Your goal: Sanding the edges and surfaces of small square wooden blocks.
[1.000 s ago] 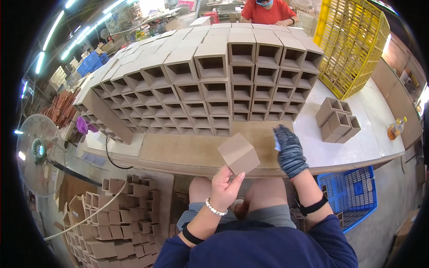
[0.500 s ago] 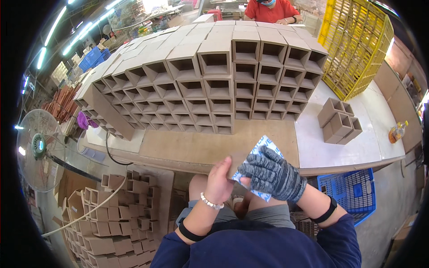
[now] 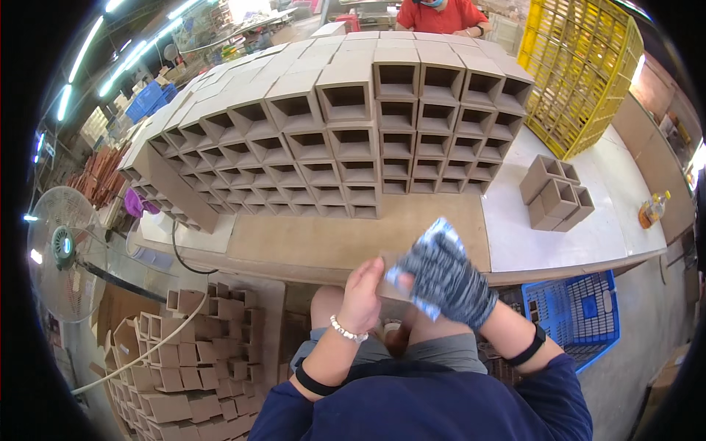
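My bare left hand (image 3: 360,300) is closed, pinching the edge of a thin brown flat piece (image 3: 391,261); most of that piece is hidden and blurred. In front of my lap, my right hand (image 3: 450,279) in a dark grey knitted glove grips a white sheet with blue print (image 3: 443,229). The sheet's corners stick out above and below the gloved fingers. It lies against the brown piece, close to my left fingertips. Beyond my hands, a long stack of open-ended brown box-like pieces (image 3: 323,173) stands on the table (image 3: 316,239).
At the right stand a small group of brown boxes (image 3: 551,192), a yellow crate (image 3: 581,81) and a bottle of amber liquid (image 3: 653,209). A blue basket (image 3: 573,316) sits low right. More box pieces (image 3: 184,360) and a fan (image 3: 65,246) are at left. A person in red (image 3: 441,18) works beyond.
The gloved right hand and printed sheet have shifted slightly right and are now motion-blurred. My left hand stays nearly in place. The whole view has moved slightly.
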`<state>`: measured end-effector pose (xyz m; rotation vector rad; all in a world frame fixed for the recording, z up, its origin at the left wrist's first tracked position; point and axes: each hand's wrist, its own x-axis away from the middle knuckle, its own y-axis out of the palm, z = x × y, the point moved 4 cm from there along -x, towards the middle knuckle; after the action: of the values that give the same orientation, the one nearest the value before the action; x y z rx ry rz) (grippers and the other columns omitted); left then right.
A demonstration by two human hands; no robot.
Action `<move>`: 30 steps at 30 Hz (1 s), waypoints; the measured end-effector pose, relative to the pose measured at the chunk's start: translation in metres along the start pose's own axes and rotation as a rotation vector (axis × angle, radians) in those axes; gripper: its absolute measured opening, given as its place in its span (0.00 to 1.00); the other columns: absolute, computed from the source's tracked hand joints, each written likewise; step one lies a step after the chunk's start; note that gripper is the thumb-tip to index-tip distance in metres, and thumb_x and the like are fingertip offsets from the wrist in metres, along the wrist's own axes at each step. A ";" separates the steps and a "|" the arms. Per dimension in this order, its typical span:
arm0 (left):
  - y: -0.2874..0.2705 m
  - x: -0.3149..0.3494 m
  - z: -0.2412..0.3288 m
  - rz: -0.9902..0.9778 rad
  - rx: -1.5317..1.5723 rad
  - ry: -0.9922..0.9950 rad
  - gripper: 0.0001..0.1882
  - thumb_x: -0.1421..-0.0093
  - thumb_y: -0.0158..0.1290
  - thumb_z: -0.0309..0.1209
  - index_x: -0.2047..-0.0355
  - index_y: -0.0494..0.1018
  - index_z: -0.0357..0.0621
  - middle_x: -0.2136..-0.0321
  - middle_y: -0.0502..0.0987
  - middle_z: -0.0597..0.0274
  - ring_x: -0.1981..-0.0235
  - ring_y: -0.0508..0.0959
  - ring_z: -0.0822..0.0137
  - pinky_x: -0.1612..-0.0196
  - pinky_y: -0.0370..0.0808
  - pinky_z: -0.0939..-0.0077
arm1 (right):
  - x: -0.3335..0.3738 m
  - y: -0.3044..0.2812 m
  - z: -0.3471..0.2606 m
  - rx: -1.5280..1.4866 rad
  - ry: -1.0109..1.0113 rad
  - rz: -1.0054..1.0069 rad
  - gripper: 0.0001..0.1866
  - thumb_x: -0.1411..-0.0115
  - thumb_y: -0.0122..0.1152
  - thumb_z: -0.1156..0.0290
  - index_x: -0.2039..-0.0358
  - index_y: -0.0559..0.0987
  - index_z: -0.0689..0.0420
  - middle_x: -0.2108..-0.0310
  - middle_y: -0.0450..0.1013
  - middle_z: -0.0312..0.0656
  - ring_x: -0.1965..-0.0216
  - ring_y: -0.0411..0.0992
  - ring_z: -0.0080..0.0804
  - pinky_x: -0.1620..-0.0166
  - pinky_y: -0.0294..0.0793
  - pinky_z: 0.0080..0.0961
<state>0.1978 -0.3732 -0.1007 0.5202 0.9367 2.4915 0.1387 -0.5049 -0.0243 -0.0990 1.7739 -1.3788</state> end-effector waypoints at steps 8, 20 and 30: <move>-0.004 0.000 0.004 0.019 0.020 -0.001 0.16 0.38 0.37 0.33 0.59 0.67 0.33 0.62 0.74 0.57 0.61 0.74 0.67 0.56 0.69 0.74 | -0.002 -0.009 0.007 0.031 0.096 0.008 0.19 0.52 0.54 0.72 0.57 0.70 0.55 0.59 0.69 0.42 0.56 0.67 0.42 0.49 0.60 0.45; 0.015 0.014 0.014 -0.249 0.018 0.065 0.17 0.37 0.38 0.35 0.56 0.65 0.34 0.60 0.72 0.59 0.59 0.72 0.68 0.54 0.67 0.73 | 0.026 0.009 0.074 0.081 0.393 0.109 0.21 0.49 0.46 0.75 0.52 0.68 0.53 0.53 0.67 0.45 0.52 0.65 0.41 0.45 0.58 0.40; 0.004 0.009 0.007 -0.040 0.105 0.123 0.17 0.40 0.43 0.38 0.61 0.69 0.34 0.63 0.74 0.57 0.63 0.74 0.66 0.58 0.70 0.73 | 0.002 0.013 -0.003 -0.103 0.212 0.202 0.24 0.49 0.50 0.75 0.49 0.65 0.56 0.56 0.67 0.47 0.55 0.66 0.41 0.49 0.61 0.40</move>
<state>0.1926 -0.3677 -0.0914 0.3801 1.1194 2.4714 0.1411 -0.4989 -0.0361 0.1732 1.9704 -1.1882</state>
